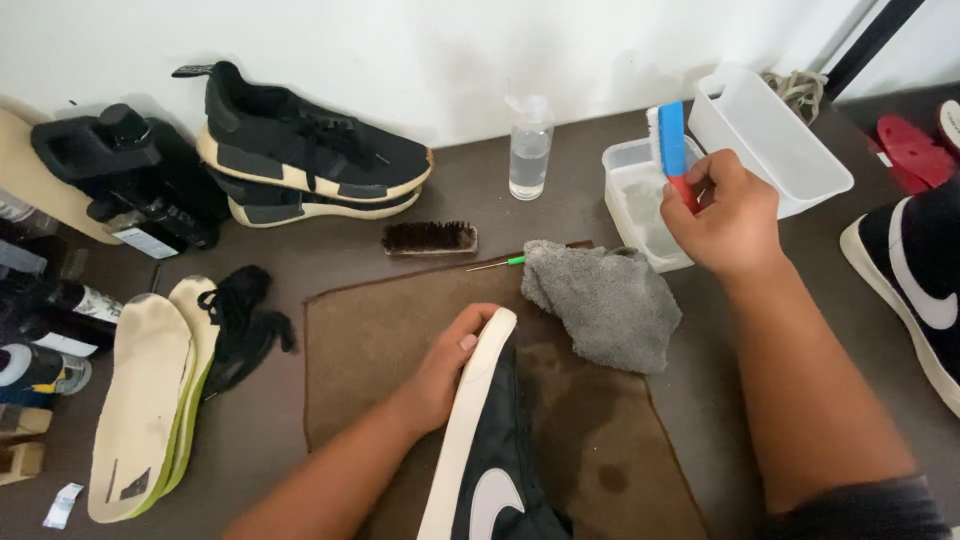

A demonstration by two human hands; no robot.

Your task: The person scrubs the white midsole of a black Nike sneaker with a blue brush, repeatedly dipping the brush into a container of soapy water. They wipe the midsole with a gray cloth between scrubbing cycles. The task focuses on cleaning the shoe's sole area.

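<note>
Brown cloth mat [380, 340] covers the middle of the dark table [560, 170], seen from the head camera. On it the left hand [445, 375] clasps a black shoe [490, 450] by the toe, fingers wrapped over the white sole edge, so the shoe lies on its side with the sole facing left. The right hand [725, 215] is raised above the table's right part, fingers pinched tight on the red handle of a brush [670, 150] with a blue head; its bristles point left, over a small clear tub [640, 200] of cloudy water. Just behind that tub stands a larger white bin [770, 140].

A grey rag [600, 300] lies crumpled on the mat's far right corner, between the two hands. Beyond the mat sit a dark bristle brush [430, 238], a thin green-tipped tool [500, 263] and a clear spray bottle [530, 145]. A pair of black sneakers [310, 150] is stacked against the white wall. To the left lie two pale insoles [150, 390], a tangle of black laces [245, 315] and several dark bottles [130, 170]. At the right edge rests another black shoe [915, 290] with a white sole.
</note>
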